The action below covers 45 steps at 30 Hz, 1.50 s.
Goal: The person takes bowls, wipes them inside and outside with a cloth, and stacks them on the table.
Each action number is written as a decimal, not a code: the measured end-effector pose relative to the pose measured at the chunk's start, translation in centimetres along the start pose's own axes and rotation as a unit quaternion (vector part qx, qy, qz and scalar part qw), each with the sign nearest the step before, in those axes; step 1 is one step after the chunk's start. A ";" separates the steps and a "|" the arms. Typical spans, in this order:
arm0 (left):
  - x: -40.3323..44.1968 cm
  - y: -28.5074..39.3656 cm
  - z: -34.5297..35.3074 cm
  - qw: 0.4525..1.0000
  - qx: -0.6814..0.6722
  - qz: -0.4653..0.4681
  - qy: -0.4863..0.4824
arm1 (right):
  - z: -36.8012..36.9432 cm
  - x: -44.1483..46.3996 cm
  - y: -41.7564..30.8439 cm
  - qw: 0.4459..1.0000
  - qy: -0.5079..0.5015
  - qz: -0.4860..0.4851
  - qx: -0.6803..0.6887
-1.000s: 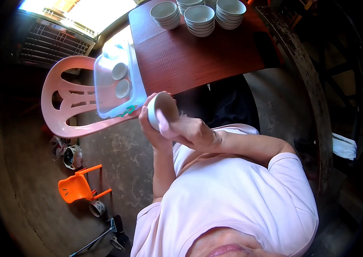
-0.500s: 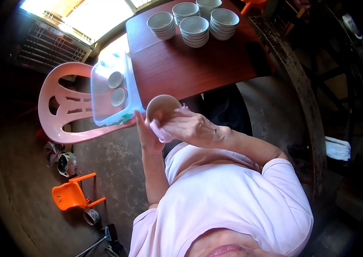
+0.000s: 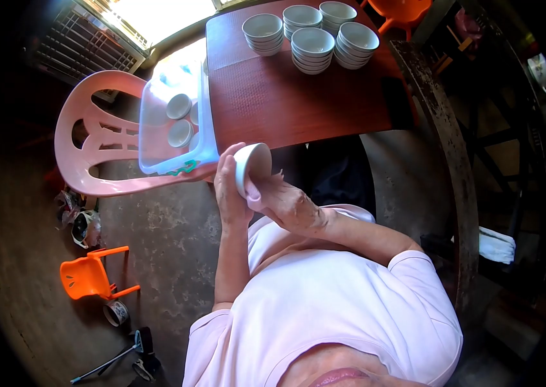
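My left hand [image 3: 229, 193] holds a white bowl [image 3: 243, 169] from its outer side, tilted with its opening toward the right. In my right hand [image 3: 292, 205] is a pink cloth [image 3: 255, 197], bunched at the bowl's lower rim, with the fingers partly hidden inside the bowl. Beyond my hands, several stacks of white bowls [image 3: 313, 42] stand at the far side of the red-brown table [image 3: 273, 109]. A clear plastic bin [image 3: 150, 138] to the left contains several white bowls [image 3: 180, 133].
The bin rests on a pink chair [image 3: 73, 155] beside the table. On the floor at the lower left are a small orange chair [image 3: 86, 277], plastic bags [image 3: 86, 229] and a long-handled tool [image 3: 105, 366]. A worn wooden beam [image 3: 444, 132] runs along the right.
The bowl has turned from facing up toward me to facing right. My left fingers now wrap its outer side, and the cloth has stayed at its rim. The view has shifted.
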<state>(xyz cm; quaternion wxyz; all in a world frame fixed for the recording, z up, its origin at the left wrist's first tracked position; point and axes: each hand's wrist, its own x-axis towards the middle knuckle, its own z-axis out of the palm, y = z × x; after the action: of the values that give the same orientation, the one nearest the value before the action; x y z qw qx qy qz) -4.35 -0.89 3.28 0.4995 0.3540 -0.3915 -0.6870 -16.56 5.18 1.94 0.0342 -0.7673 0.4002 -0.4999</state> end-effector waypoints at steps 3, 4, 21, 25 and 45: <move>-0.5 -0.3 0.8 0.980 0.150 0.130 -0.015 | -1.8 0.4 -1.3 0.863 -0.091 0.396 0.301; -0.2 -1.5 0.3 0.981 0.098 0.159 -0.049 | -1.9 1.1 -0.6 0.790 -0.016 0.439 0.428; 0.1 0.5 0.2 0.980 -0.159 -0.117 -0.032 | -1.7 0.3 -1.1 0.936 -0.182 0.143 0.264; 0.5 -0.2 -0.3 0.978 -0.181 -0.091 -0.050 | -1.2 1.1 0.4 0.990 -0.132 -0.027 0.031; -0.2 -0.7 1.0 0.893 0.275 0.350 0.062 | -1.8 3.0 -1.6 0.788 -0.002 0.428 0.442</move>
<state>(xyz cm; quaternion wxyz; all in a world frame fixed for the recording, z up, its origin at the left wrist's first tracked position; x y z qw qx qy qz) -5.48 -0.38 3.10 0.6134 0.3594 -0.6315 -0.3094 -16.51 4.88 5.78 0.5809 -0.4199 0.4225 -0.5548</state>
